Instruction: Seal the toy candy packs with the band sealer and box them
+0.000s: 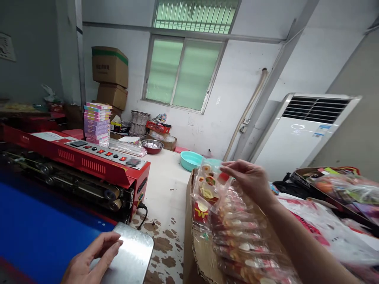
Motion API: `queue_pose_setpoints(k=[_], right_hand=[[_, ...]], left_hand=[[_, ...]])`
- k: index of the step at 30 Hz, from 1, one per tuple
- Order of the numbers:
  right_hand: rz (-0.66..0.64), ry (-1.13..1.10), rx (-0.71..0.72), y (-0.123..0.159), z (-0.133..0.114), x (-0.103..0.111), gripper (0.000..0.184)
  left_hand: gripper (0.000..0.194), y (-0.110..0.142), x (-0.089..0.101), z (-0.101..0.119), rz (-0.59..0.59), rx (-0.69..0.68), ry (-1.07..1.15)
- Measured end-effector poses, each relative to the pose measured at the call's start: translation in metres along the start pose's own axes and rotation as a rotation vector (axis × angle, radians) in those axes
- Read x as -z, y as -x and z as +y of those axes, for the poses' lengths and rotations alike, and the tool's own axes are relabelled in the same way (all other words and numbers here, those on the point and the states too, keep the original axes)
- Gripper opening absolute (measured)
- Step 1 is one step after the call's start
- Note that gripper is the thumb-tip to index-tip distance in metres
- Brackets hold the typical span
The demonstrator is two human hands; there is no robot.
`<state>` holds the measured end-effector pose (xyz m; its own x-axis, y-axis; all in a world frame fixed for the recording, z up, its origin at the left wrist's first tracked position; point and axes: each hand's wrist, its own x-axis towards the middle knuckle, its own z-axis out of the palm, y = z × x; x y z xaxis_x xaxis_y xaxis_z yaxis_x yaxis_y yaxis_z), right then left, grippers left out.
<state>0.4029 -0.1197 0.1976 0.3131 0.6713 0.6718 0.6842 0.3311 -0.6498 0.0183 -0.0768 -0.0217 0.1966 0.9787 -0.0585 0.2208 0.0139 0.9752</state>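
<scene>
My right hand pinches the top edge of a clear plastic packet between thumb and fingers. Small food-shaped pieces and a red and yellow fries-box shape show through the film. The packet hangs at the far end of an open cardboard box, in front of a long row of similar packets standing inside. My left hand is over a silver metal plate, thumb and forefinger apart with nothing between them. The plate lies at the end of a blue conveyor belt.
A red sealing machine with a switch panel runs along the belt, its black cord hanging down. A turquoise basin is beyond the box. Stacked pink and purple boxes rise behind the machine. Plastic bags fill the right side.
</scene>
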Motion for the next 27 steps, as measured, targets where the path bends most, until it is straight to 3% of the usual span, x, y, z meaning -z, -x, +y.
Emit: queue_pose_setpoints(k=[3,6,9,11,13,17,21,23,27], right_hand=[[0.076,-0.151,-0.013,0.018,-0.047,-0.009,0.024],[0.017,-0.341,-0.133,0.05,-0.062,-0.046,0.023],[-0.062,-0.478,-0.29,0.091,-0.055,-0.094,0.025],[-0.11,-0.556,-0.426,0.114,-0.047,-0.119,0.028],[-0.206,-0.635,-0.586,0.129,-0.038,-0.134,0.034],[-0.502,-0.784,-0.843,0.138,-0.021,-0.144,0.042],[-0.886,-0.659,-0.857,0.142,-0.006,-0.153,0.04],[-1.01,-0.602,-0.818,0.148,-0.002,-0.159,0.039],[-0.95,-0.553,-0.806,0.16,0.003,-0.171,0.033]], left_hand=[[0.061,0.001,-0.014,0.019,0.05,-0.106,0.247],[0.084,0.012,-0.023,0.046,-0.056,-0.109,0.546],[0.083,0.027,-0.021,0.056,-0.181,0.06,0.771],[0.069,0.035,-0.013,0.047,-0.162,0.15,0.81],[0.056,0.042,-0.001,0.032,-0.113,0.191,0.798],[0.042,0.05,0.026,0.007,-0.097,0.191,0.755],[0.039,0.05,0.045,-0.002,-0.138,0.203,0.702],[0.042,0.047,0.051,-0.002,-0.108,0.219,0.68],[0.057,0.041,0.06,0.006,0.085,0.244,0.703]])
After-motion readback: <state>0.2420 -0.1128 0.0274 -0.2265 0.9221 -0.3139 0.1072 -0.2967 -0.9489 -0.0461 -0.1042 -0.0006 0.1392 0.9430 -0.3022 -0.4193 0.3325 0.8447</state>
